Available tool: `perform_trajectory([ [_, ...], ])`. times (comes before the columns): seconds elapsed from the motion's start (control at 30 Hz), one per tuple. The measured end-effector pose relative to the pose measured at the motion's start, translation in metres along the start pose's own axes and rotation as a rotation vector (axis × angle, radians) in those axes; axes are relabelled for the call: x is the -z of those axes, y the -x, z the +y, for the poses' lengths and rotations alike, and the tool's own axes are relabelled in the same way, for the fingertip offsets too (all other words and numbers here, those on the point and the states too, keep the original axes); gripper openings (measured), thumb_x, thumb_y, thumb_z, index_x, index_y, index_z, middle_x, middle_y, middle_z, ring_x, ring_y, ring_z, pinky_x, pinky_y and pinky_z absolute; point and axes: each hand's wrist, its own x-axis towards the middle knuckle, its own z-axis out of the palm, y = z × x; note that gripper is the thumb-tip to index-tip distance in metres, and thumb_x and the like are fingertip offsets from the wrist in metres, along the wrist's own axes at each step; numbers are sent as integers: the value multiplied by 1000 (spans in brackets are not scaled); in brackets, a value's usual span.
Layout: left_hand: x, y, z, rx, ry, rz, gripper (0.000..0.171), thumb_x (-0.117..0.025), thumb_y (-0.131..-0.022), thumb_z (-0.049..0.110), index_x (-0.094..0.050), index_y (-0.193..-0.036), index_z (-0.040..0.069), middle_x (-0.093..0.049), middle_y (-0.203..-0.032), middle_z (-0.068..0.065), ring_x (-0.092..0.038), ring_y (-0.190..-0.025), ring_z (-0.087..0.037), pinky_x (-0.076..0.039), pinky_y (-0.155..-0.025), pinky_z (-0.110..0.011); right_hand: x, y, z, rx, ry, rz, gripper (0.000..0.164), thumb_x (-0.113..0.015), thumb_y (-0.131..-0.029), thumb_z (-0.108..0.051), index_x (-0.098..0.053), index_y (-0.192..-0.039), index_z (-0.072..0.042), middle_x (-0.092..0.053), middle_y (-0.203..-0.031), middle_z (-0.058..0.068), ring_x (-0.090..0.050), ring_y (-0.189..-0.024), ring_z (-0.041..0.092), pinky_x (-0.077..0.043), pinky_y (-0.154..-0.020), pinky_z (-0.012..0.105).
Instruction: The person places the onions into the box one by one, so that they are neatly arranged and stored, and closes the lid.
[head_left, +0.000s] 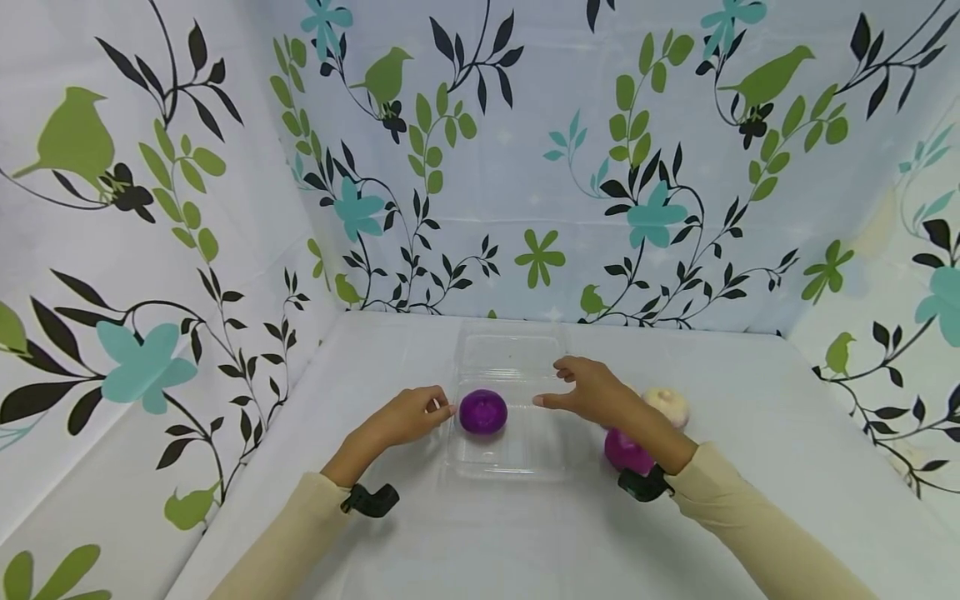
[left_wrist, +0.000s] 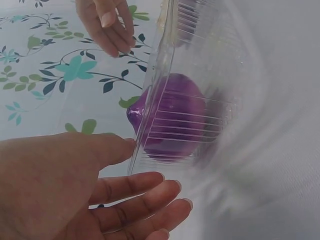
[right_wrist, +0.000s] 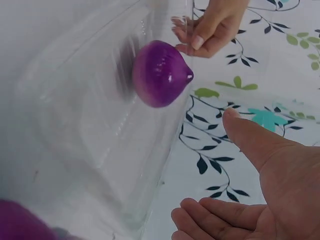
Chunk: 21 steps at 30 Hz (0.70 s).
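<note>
A clear plastic clamshell container [head_left: 525,454] lies on the white surface, its lid [head_left: 510,350] folded back on the far side. Inside, toward the left, sits a glossy purple onion [head_left: 483,412] with a pointed tip. My left hand [head_left: 411,414] is at the container's left edge. In the left wrist view its thumb comes up to the rim [left_wrist: 150,107], fingers extended beside the wall. Over the container's right side, my right hand [head_left: 592,392] hovers with thumb and fingers apart, holding nothing. The same onion [right_wrist: 161,74] shows in the right wrist view.
Partly behind my right forearm lie a second purple onion [head_left: 627,452] and a pale, cream-coloured bulb [head_left: 667,405], both right of the container. Patterned cloth [head_left: 480,208] with leaves and birds walls the surface at the back and sides.
</note>
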Motion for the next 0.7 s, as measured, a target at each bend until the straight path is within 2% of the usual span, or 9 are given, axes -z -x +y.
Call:
perform_trajectory([
  [0.5, 2, 1, 0, -4, 0, -1, 25, -63, -107, 32, -69, -112, 8, -73, -101, -7, -65, -85, -17, -58, -77, -38, 25, 44, 44, -40, 19, 76, 85, -78, -92, -53, -52, -148, 5, -62, -142, 27, -57, -134, 46, -53, -102, 61],
  [0.7, 1, 0, -1, -15, -4, 0, 25, -62, -107, 32, -69, -111, 8, -73, -100, -7, -65, -84, -17, -57, -76, -37, 30, 59, 60, -45, 2, 95, 79, -79, -93, -47, -53, -146, 5, -64, -139, 27, -59, -129, 47, -56, -98, 59],
])
